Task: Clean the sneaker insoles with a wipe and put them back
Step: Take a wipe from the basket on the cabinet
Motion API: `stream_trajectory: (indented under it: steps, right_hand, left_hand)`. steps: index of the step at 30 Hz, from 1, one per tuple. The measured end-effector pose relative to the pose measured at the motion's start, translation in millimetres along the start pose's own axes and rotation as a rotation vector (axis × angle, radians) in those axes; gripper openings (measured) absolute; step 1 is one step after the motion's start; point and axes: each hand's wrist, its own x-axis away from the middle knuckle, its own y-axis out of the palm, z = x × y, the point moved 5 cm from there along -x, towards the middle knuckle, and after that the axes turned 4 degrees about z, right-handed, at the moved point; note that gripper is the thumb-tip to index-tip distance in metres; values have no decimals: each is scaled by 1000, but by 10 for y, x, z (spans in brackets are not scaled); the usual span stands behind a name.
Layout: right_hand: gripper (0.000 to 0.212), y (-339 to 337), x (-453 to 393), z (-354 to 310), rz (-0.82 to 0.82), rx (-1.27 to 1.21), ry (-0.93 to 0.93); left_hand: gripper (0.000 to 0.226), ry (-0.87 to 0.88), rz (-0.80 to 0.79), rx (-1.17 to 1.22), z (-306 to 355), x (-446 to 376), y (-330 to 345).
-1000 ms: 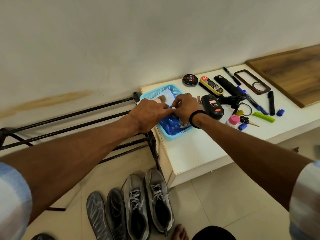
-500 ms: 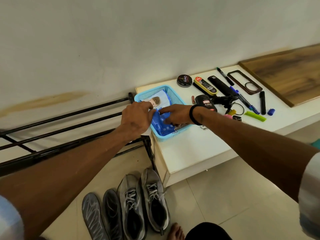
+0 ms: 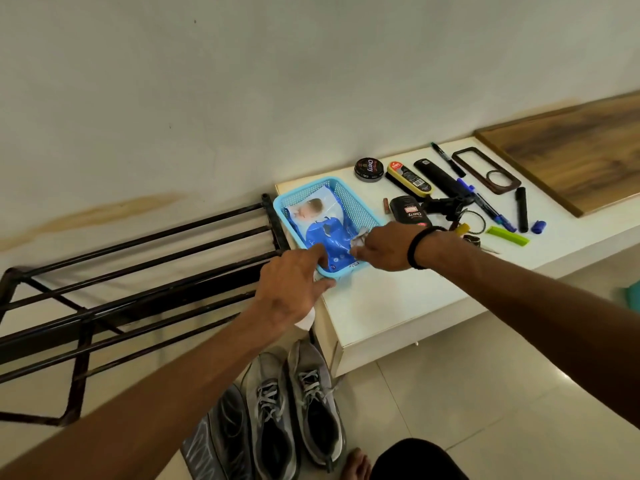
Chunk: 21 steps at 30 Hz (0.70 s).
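Insoles, dark and ribbed, lie out beside grey sneakers, uncleaned. Right hand pinches a wipe from the blue pack; left hand, fingers extended, steadies the basket.

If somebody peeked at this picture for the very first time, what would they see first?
Probably the two hands, the left hand and the right hand, reaching into the bright blue basket on the white table's corner, where a blue wipes pack lies. Next, the grey sneakers on the floor below.
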Motion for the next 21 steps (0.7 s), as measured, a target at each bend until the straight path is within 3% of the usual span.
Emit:
stream_trajectory:
  steps: [3,5,8,10,13,16,21]
  right_hand:
    - [38,-44,32,-16,80,49,-33]
    - [35,-127,77,1,243,-50,-1]
    - [34,-259,469,-214,489,-533,-26]
    - [36,-221,844,-557,395,-1073,-122]
    - [44,6,1380,-1159,42,-1690,-177]
    - [49,237,1866,-1685,-132,-1861,-276]
    - [46,583,2634,-2391,-223,-1931,-446]
  left_hand:
    - [43,-70,-29,62,-12,-147,-71]
    - [45,-161,-80,208,4,-199,-207]
    - [32,-321,-89,628,79,-41,-603]
    - [37,-451,-116,969,152,228,-882]
    - [71,-652,-161,1319,203,813,-1265]
    - [79,-743,-93,1538,225,1525,-1590]
    - [72,-953,277,1447,39,2918,-1897]
